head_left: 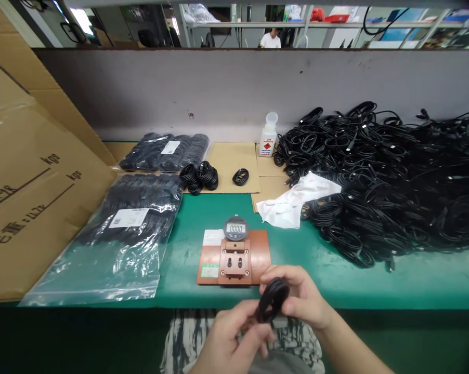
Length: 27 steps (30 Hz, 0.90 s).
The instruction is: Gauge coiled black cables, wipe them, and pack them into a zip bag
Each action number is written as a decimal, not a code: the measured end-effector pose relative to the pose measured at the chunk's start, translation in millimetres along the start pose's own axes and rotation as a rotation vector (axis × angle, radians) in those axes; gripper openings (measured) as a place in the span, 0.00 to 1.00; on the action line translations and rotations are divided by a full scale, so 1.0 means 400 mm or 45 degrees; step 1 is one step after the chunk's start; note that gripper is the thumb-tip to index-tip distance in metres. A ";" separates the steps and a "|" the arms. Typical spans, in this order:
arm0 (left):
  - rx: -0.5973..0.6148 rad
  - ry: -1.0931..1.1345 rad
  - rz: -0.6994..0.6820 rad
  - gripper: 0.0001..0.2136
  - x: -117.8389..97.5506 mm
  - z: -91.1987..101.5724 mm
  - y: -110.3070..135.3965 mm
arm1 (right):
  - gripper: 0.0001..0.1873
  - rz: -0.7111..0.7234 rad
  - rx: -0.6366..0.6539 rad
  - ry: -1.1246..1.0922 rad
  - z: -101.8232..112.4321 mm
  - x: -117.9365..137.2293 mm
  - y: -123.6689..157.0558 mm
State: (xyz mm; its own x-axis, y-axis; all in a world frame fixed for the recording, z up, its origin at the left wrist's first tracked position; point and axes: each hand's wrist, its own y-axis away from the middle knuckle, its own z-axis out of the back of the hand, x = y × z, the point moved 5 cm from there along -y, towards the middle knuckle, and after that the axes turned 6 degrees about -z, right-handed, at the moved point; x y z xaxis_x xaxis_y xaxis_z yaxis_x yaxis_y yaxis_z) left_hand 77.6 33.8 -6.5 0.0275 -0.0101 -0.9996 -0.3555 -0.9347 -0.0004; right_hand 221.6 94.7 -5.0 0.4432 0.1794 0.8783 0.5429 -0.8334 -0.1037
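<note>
Between my two hands, just over the table's front edge, is a coiled black cable [273, 299]. My left hand [234, 332] grips its lower left side with thumb and fingers. The fingers of my right hand [302, 296] are closed on the upper right side of the same coil. Beyond the hands sits a dial gauge [236, 228] reading 0000, mounted on a reddish-brown base plate [260, 259]. Farther back, a single coiled cable [240, 177] lies on cardboard, with two stacks of coils [199, 177] left of it.
A large heap of black cables [375, 182] covers the right side, with a white cloth [297, 200] at its edge. A white bottle [268, 135] stands behind. Bags of coils [129, 218] and a cardboard box [35, 182] occupy the left of the green table [215, 208].
</note>
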 end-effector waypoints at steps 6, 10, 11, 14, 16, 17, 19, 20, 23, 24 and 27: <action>-0.296 -0.745 -0.564 0.19 -0.081 0.048 0.025 | 0.44 0.051 0.021 0.207 -0.004 0.002 0.012; -0.273 -0.767 -0.585 0.21 -0.085 0.034 0.028 | 0.41 -0.042 0.004 0.166 -0.002 -0.011 0.016; -0.317 -0.695 -0.543 0.20 -0.084 0.033 0.031 | 0.41 -0.063 0.002 0.099 -0.001 -0.015 0.016; -0.487 -0.285 -0.293 0.15 -0.069 0.034 0.041 | 0.42 -0.120 0.025 -0.100 0.001 -0.026 0.016; -0.534 0.049 -0.030 0.17 -0.049 0.032 0.039 | 0.40 -0.115 0.075 -0.111 -0.001 -0.025 0.011; -0.512 0.195 0.105 0.17 -0.039 0.028 0.034 | 0.39 -0.073 0.105 -0.062 -0.003 -0.019 0.008; -0.368 0.425 0.337 0.19 -0.025 0.010 0.019 | 0.39 0.049 0.161 0.090 -0.008 -0.005 0.001; -0.273 0.517 0.418 0.21 -0.022 -0.001 0.011 | 0.40 0.101 0.187 0.164 -0.010 0.001 -0.001; -0.083 0.692 0.550 0.25 -0.013 -0.030 -0.005 | 0.41 0.136 0.269 0.272 -0.015 0.004 -0.006; -0.060 0.725 0.563 0.26 -0.010 -0.036 -0.007 | 0.41 0.124 0.294 0.279 -0.017 0.003 -0.006; -0.045 0.762 0.569 0.26 -0.003 -0.050 -0.004 | 0.41 0.088 0.317 0.293 -0.018 0.004 -0.006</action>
State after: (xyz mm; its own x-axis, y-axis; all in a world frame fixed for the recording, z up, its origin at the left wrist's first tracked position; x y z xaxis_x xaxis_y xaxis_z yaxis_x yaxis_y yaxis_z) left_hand 96.6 28.1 -4.8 0.3947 -0.5738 -0.7176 -0.4219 -0.8070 0.4133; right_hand 215.8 93.0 -0.1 0.3276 -0.0191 0.9446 0.6871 -0.6814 -0.2521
